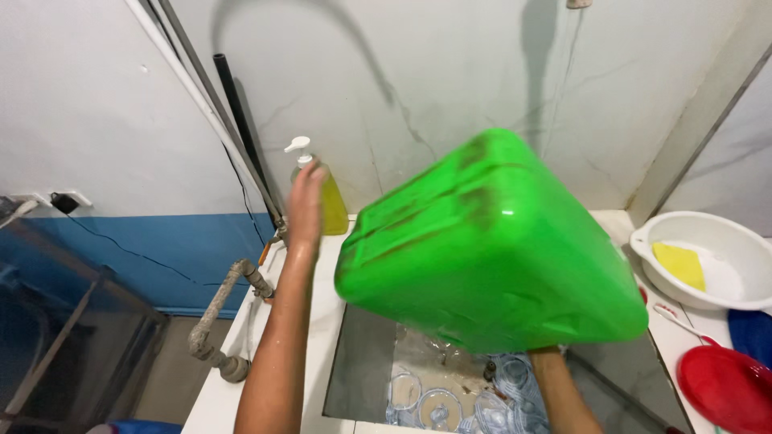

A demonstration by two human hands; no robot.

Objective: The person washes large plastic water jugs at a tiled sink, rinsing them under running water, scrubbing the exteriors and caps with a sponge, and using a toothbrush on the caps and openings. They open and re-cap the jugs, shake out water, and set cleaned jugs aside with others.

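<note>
Head view shows a bright green plastic tub (490,245) held tilted, bottom up, above the sink (362,354) set into the white surface (330,265). The right hand is hidden behind the tub's lower edge; only its forearm rises from the near edge of the sink, so I cannot tell how its fingers lie, though it seems to bear the tub from beneath. The left hand (305,201) reaches to the far left corner of the surface, fingers loosely together and resting against 1 pump bottle (330,197) of yellow liquid with a white pump head; no label can be made out on it. To do this well, I judge the tub should stay over the sink so drips fall inside, and the pump should be pressed with a steady palm so the bottle does not tip. Clear glasses (438,398) lie in the wet sink below. At the right edge of the surface stand a white basin (724,293) with a yellow sponge (679,265) inside and a red dish (724,386).
</note>
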